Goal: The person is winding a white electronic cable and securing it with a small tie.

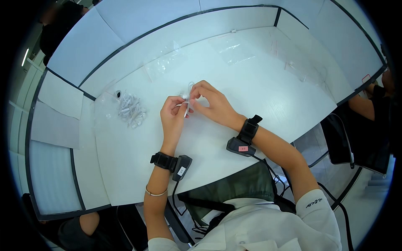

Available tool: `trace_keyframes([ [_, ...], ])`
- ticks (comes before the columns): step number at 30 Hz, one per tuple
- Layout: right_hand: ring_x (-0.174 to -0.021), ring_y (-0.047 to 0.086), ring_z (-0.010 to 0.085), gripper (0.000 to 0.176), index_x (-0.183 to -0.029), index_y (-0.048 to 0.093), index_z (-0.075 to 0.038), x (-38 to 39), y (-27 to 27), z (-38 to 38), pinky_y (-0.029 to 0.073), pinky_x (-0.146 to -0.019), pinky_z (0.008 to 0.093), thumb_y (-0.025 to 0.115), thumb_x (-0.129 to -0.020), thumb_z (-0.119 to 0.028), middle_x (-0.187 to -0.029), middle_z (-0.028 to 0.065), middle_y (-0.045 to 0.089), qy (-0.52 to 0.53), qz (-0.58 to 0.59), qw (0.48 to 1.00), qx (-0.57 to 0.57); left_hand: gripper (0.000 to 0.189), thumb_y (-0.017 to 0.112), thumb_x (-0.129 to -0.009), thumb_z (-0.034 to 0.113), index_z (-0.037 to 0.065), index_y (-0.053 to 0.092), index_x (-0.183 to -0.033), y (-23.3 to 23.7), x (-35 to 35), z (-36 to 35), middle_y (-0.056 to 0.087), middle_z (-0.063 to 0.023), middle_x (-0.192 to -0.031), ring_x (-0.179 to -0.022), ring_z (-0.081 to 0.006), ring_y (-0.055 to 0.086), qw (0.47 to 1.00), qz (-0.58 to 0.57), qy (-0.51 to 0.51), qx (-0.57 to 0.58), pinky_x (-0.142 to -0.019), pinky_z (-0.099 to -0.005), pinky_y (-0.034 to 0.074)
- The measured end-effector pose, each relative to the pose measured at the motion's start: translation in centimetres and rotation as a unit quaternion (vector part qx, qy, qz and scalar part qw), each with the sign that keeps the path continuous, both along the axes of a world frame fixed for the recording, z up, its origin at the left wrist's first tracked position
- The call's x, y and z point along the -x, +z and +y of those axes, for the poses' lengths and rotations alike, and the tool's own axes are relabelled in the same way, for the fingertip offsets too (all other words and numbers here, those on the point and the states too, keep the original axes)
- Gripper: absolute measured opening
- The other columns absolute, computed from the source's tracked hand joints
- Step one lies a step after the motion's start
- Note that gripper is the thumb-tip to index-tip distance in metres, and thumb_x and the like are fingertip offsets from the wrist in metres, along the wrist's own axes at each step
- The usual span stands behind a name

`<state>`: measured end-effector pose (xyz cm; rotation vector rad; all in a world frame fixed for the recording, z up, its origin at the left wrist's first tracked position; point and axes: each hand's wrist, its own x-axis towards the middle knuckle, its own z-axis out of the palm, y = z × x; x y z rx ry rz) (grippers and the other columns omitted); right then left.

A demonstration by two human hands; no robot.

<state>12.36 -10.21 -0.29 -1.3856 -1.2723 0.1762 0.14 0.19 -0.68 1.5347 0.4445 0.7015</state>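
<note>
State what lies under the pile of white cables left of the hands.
The pile of white cables seems to rest on clear plastic spread over the white table. Anything beneath the heap itself is covered.

I see open tabletop [268, 96] R of right hand [213, 104] & near me. L of left hand [172, 115]: cable pile [132, 109] blocks. Clear bags [167, 62] at back; partition walls [138, 21] box all in.
</note>
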Motion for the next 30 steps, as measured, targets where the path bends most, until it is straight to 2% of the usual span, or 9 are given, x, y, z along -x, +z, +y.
trace_keyframes([
  [4, -0.08, 0.056, 0.0255, 0.014, -0.08, 0.06, -0.001, -0.2, -0.1, 0.0, 0.044, -0.07, 0.0344, 0.058, -0.083, -0.014, -0.091, 0.0072, 0.055, -0.035, -0.03, 0.999, 0.016, 0.01, 0.056, -0.087, 0.005, 0.0, 0.052, -0.095, 0.4, 0.1, -0.2, 0.061, -0.0073, -0.089, -0.069, -0.0131, 0.06, 1.0, -0.004, 0.003, 0.012, -0.057, -0.0223, 0.043],
  [10, -0.076, 0.054, 0.0219, 0.011, -0.088, 0.057, -0.005, -0.3, 0.1, 0.1, 0.044, -0.069, 0.0334, 0.06, -0.08, -0.013, -0.087, 0.0074, 0.055, -0.069, -0.028, 0.997, 0.013, 0.013, 0.057, -0.088, 0.007, -0.001, 0.053, -0.098, 0.3, 0.0, -0.3, 0.061, -0.0068, -0.089, -0.07, -0.0127, 0.061, 1.0, 0.0, 0.003, 0.011, -0.057, -0.0219, 0.043],
  [16, -0.089, 0.055, 0.0234, 0.022, -0.093, 0.057, -0.005, -0.3, -0.1, -0.1, 0.044, -0.077, 0.0339, 0.06, -0.084, -0.025, -0.094, 0.0081, 0.058, -0.033, -0.021, 0.997, 0.066, 0.014, 0.057, -0.089, 0.01, -0.001, 0.054, -0.099, 0.5, 0.2, -0.4, 0.062, -0.0063, -0.089, -0.07, -0.0106, 0.061, 0.999, -0.025, 0.017, -0.018, -0.057, -0.0214, 0.043],
  [20, -0.1, 0.053, 0.0241, 0.034, -0.1, 0.056, -0.006, -0.1, -0.3, -0.1, 0.043, -0.082, 0.0337, 0.06, -0.085, -0.035, -0.103, 0.0093, 0.058, -0.001, -0.001, 0.995, 0.098, 0.018, 0.059, -0.089, 0.011, 0.0, 0.054, -0.102, 0.9, 0.4, -0.6, 0.06, -0.0064, -0.097, -0.075, -0.0097, 0.059, 0.999, -0.021, 0.02, -0.019, -0.059, -0.0214, 0.044],
  [23, -0.092, 0.056, 0.0232, 0.033, -0.091, 0.057, -0.005, -0.3, -0.1, 0.0, 0.044, -0.078, 0.0337, 0.06, -0.085, -0.037, -0.09, 0.0079, 0.061, 0.012, 0.001, 0.994, 0.105, 0.018, 0.059, -0.088, 0.01, 0.001, 0.054, -0.103, 0.9, 0.3, -0.8, 0.06, -0.0053, -0.098, -0.077, -0.0093, 0.058, 0.998, -0.031, 0.046, -0.026, -0.059, -0.0213, 0.044],
  [26, -0.08, 0.058, 0.021, 0.028, -0.09, 0.059, -0.002, 0.1, 0.7, -0.2, 0.044, -0.077, 0.0328, 0.061, -0.085, -0.029, -0.082, 0.0098, 0.061, 0.049, 0.05, 0.989, 0.127, 0.02, 0.059, -0.088, 0.009, 0.002, 0.055, -0.107, 1.3, 0.3, -1.1, 0.06, -0.0047, -0.098, -0.077, -0.0087, 0.057, 0.998, -0.03, 0.051, -0.027, -0.059, -0.0208, 0.044],
  [30, -0.07, 0.055, 0.0181, 0.029, -0.088, 0.059, -0.002, 0.2, 0.7, -0.1, 0.043, -0.068, 0.031, 0.058, -0.087, -0.031, -0.074, 0.0088, 0.059, 0.073, 0.045, 0.985, 0.149, 0.022, 0.057, -0.089, 0.008, 0.0, 0.057, -0.11, 0.9, 0.3, -0.7, 0.06, -0.0045, -0.096, -0.075, -0.0077, 0.057, 0.998, -0.016, 0.05, -0.04, -0.059, -0.0205, 0.044],
])
